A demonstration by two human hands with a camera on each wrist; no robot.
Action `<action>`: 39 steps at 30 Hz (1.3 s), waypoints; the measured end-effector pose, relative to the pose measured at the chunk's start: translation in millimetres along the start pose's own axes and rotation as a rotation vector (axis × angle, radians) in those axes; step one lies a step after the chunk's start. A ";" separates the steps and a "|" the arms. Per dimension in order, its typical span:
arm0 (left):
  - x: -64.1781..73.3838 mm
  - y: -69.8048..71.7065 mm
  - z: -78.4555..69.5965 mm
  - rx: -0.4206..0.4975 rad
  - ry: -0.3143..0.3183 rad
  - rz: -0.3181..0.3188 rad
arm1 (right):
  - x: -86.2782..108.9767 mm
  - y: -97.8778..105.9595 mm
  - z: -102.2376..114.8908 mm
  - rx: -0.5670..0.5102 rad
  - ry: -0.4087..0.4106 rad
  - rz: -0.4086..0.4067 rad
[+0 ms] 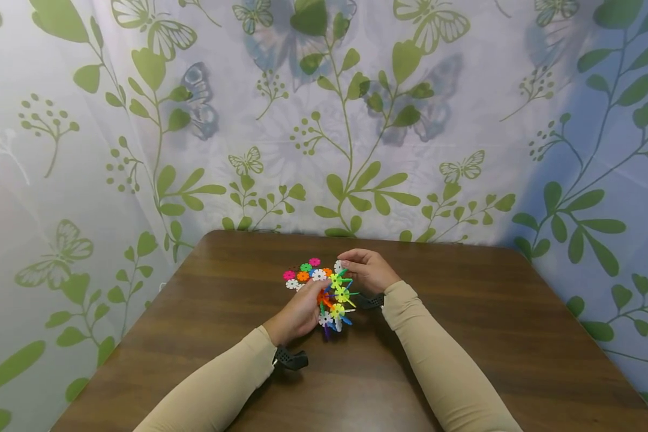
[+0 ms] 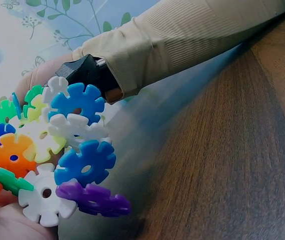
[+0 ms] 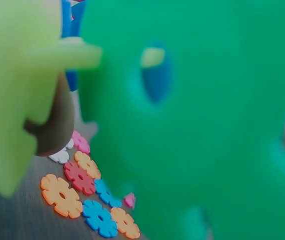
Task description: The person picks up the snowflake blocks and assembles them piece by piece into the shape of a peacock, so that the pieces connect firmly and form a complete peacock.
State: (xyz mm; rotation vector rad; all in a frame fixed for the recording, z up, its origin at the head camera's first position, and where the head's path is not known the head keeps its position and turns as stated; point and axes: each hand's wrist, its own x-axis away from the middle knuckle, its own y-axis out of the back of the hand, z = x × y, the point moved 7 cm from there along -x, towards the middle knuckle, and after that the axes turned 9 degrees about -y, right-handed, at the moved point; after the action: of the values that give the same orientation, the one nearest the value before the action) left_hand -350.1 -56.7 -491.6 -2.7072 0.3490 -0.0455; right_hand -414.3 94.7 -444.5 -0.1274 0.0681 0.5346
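Observation:
A cluster of interlocked notched plastic discs (image 1: 341, 295) in yellow, white, orange, green, blue and purple is held above the table by my left hand (image 1: 297, 312). In the left wrist view, the palm lies under a white disc (image 2: 46, 194), beside a purple disc (image 2: 93, 198) at the cluster's lower edge. My right hand (image 1: 371, 270) pinches a white disc (image 1: 338, 266) at the cluster's top; whether that disc is joined on cannot be told. A blurred green disc (image 3: 182, 130) fills most of the right wrist view and hides the right fingertips.
Several loose discs lie on the brown wooden table (image 1: 205, 324) behind the left hand, among them a pink disc (image 1: 288, 275) and an orange disc (image 3: 61, 196). A patterned curtain (image 1: 281, 120) hangs behind the table. Each wrist wears a black device (image 1: 291, 359).

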 end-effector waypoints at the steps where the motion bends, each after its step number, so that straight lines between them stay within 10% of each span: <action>1: 0.0 -0.1 0.0 -0.009 -0.002 0.002 | 0.0 -0.3 0.0 -0.004 0.003 0.008; 39: 0.8 -2.4 -5.5 -0.128 -0.049 0.059 | 3.0 -11.5 2.6 0.039 0.013 0.028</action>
State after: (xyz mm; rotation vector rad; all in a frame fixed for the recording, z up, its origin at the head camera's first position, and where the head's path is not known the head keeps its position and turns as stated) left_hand -349.2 -57.0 -485.6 -2.8167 0.4305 0.0616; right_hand -405.8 86.8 -441.0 -0.0923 0.0928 0.5601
